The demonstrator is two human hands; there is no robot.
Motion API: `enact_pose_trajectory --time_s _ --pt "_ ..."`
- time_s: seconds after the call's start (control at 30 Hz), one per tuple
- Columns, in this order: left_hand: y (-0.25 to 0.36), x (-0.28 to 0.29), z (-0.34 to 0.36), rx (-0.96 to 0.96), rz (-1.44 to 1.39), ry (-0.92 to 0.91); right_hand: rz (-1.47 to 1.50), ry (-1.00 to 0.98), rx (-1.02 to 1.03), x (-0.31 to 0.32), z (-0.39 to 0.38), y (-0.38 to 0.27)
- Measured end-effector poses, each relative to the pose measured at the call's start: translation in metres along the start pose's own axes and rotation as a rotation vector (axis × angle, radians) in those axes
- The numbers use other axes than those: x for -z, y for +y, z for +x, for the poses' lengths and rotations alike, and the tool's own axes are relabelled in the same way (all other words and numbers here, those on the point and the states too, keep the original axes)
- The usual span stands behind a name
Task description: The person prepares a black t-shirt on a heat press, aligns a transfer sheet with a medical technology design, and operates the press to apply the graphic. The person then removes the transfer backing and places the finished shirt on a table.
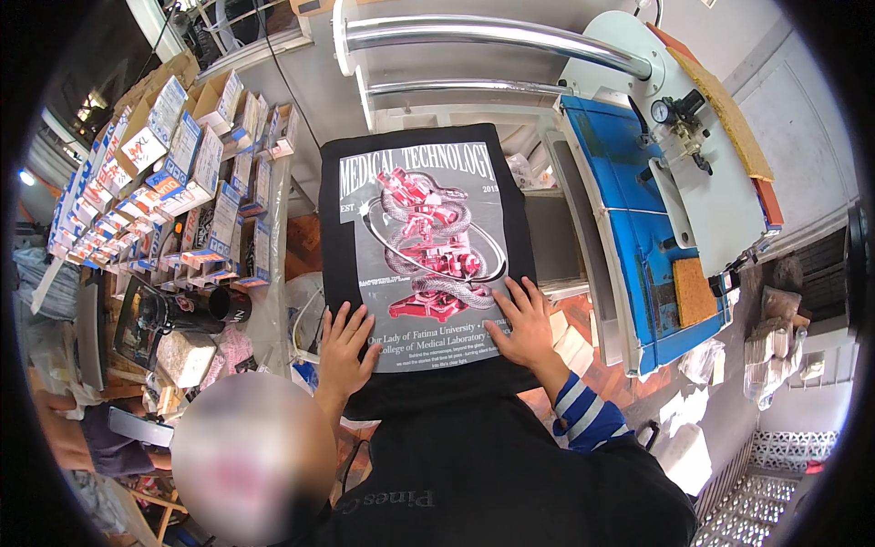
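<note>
A black T-shirt point(333, 237) is laid flat over a board in front of me. On it lies a large grey rectangular print point(369, 246) with white lettering and a red microscope wrapped by a snake. My left hand point(347, 350) rests palm down at the print's lower left corner, fingers spread. My right hand point(524, 325) lies flat on the lower right edge, its fingers also apart. Neither hand grips anything. The shirt's lower part bunches toward my body.
To the right, a heat press head point(629, 228) with blue covering carries a pressure gauge point(663, 111). A thick chrome tube point(492, 35) spans the back. Stacked open cardboard boxes point(191, 173) crowd the left shelf. At lower left, a person point(105, 438) sits near a phone point(139, 427).
</note>
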State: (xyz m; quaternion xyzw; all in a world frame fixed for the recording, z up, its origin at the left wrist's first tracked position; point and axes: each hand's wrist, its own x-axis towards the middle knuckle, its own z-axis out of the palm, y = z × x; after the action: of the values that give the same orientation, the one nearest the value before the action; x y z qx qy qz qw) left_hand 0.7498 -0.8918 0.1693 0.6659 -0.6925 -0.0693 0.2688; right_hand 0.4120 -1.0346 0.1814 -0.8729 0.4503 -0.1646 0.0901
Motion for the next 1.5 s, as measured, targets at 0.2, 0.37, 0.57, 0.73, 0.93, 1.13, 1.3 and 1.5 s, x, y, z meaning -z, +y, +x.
enact_pose_trajectory --time_s 0.2,0.37,0.57,0.73,0.93,1.13,1.3,1.5 --pt "0.0005 -0.0008 0.0014 0.008 -0.007 0.011 0.104 0.053 0.010 -0.0017 -0.0030 0.0075" --pt "0.0028 0.0011 0.0032 0.010 -0.004 -0.006 0.083 0.062 0.017 -0.0002 -0.0019 0.0068" --pt "0.0032 -0.0007 0.0042 0.004 -0.010 0.011 0.088 0.074 0.012 0.0005 -0.0015 0.0066" --pt "0.0025 0.0020 0.0019 0.006 0.008 0.015 0.107 0.075 0.015 0.0010 0.0010 0.0038" --pt "0.0005 0.0015 0.0013 0.007 -0.022 0.020 0.090 0.079 0.009 -0.0036 -0.0018 0.0048" --pt "0.0000 -0.0001 -0.0012 0.016 -0.036 0.031 0.091 0.085 0.030 -0.0060 -0.0007 0.0064" --pt "0.0002 -0.0001 -0.0013 0.014 -0.041 0.038 0.069 0.074 0.028 -0.0040 -0.0001 0.0043" --pt "0.0018 -0.0011 0.0014 0.009 -0.022 0.035 0.108 0.073 0.020 -0.0040 -0.0010 0.0082"
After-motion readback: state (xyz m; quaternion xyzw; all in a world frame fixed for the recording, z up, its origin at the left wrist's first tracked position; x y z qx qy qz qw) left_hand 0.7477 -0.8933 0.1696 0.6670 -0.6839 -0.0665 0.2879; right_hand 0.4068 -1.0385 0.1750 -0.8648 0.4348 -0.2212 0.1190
